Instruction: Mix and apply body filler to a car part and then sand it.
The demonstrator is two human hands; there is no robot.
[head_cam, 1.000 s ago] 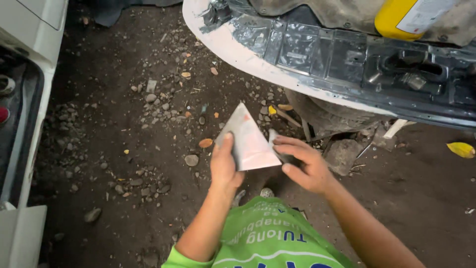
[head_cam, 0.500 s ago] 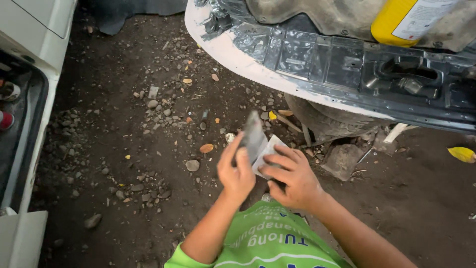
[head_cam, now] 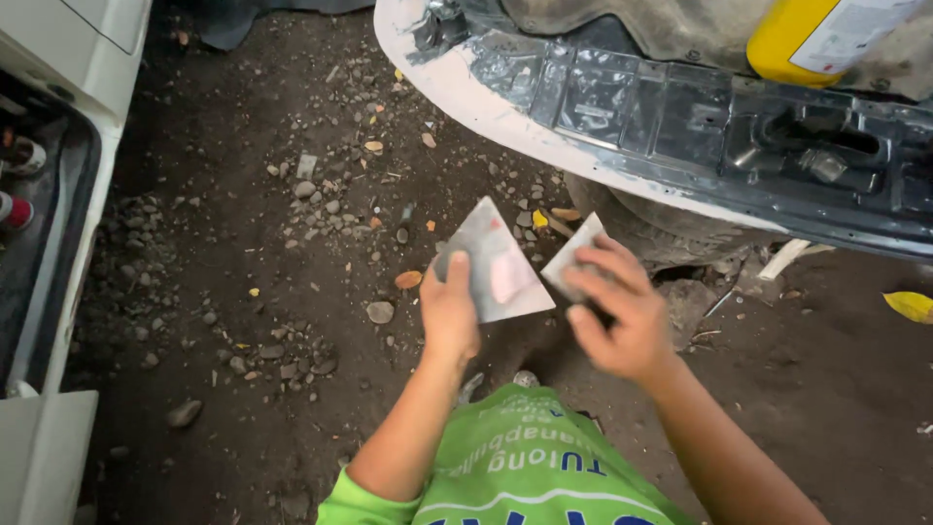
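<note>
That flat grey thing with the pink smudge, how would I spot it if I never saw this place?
Find the white car panel curving over the stony dirt ground. Just below it, the left hand holds up a flat grey plate, thumb on its face. Its pink blotch sets it apart from the smaller plain grey piece in the right hand.

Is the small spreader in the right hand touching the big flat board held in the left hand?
Apart. In the head view, dark ground shows between the small spreader in the right hand and the right edge of the big board held by the left hand.
</note>
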